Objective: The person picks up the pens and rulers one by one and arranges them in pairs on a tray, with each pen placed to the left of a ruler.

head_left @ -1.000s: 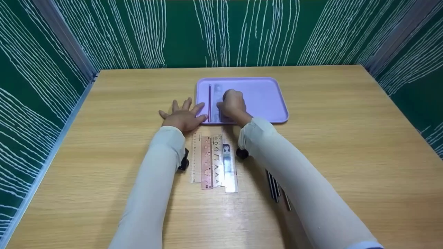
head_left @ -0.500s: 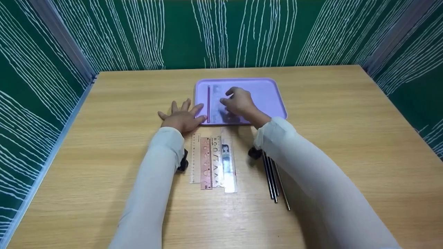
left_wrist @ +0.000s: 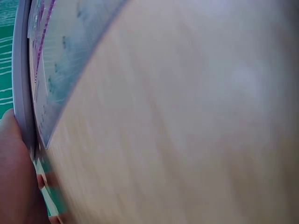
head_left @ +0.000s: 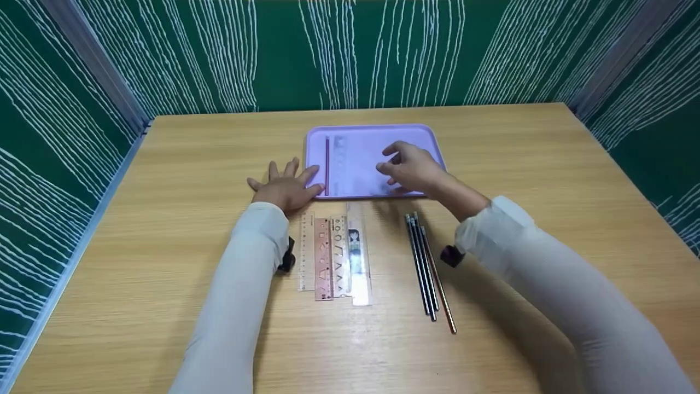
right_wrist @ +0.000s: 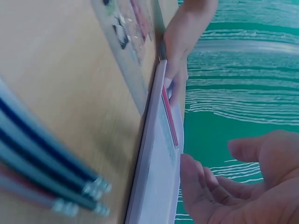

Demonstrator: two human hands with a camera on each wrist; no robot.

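Note:
My left hand lies with fingers spread on the table, its thumb and index finger over the left rim of a purple tray. Inside the tray, a red pencil lies parallel to a clear ruler. My right hand hovers over the tray's right part, fingers loosely bent and holding nothing. In the right wrist view, a gap shows between the right hand's thumb and fingers. The left wrist view catches only a thumb beside the tray's side and a clear ruler.
In front of the tray, a pink ruler lies among several clear rulers, one with a cartoon picture. To their right, several dark pencils lie beside a copper-coloured pencil. Green walls with white streaks border the table.
My right hand has released the clear ruler in the tray and moved right, its fingers opening. The pencils on the table have come into full view. My left hand stays in place.

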